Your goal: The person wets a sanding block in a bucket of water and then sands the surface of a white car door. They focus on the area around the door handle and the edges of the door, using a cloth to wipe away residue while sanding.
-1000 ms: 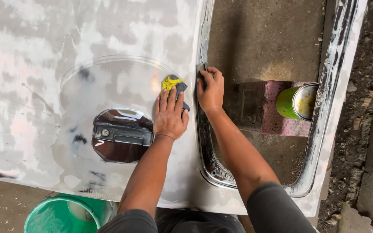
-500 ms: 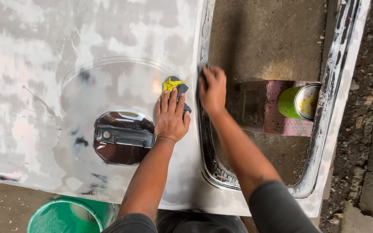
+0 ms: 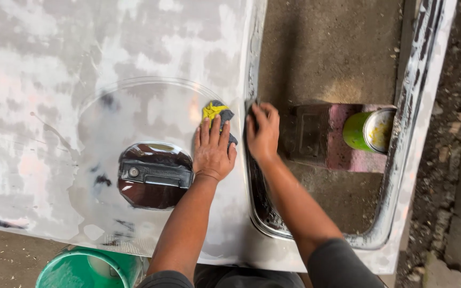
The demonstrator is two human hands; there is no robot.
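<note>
Sanding step: left hand [image 3: 213, 151] flat, fingers together, on the pad [image 3: 218, 113] beside the door handle [image 3: 155, 174]; right hand [image 3: 263, 132] pressed on the window edge [image 3: 253, 176]. Next needs even pressure.

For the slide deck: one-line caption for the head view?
Left hand presses a yellow-and-grey pad on a sanded car door; right hand rubs the window-frame edge.

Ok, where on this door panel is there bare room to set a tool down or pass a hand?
The upper left of the door panel, above the door handle, is bare. So is the concrete in the window opening, above the pink block carrying the green can. It is crowded at the window edge: the left hand presses a yellow-grey cloth, the right hand beside it.
</note>
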